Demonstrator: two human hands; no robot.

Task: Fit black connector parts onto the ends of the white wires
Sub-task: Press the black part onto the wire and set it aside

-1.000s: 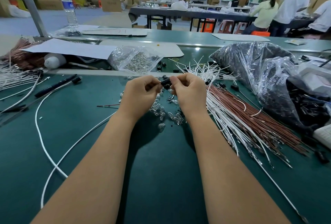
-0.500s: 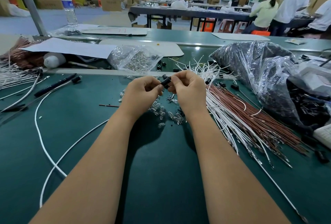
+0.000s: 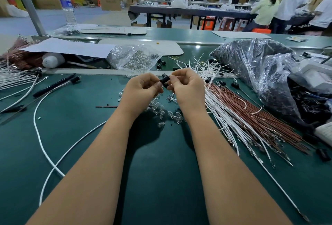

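Dead center of the frame, left hand [image 3: 142, 90] and right hand [image 3: 186, 88] both pinch one black connector [image 3: 164, 79] above the green surface [image 3: 161, 170]. Upper middle, a clear bag [image 3: 133, 57] holds tiny glass bulbs; at right, a bigger plastic bag [image 3: 260, 73] is stuffed with black parts, white wires [image 3: 221, 109] beside it.

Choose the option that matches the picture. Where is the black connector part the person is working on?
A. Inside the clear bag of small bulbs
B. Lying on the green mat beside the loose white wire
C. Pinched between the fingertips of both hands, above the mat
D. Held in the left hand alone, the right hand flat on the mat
C: the black connector part sits between the left hand and the right hand, both pinching it above the green mat.
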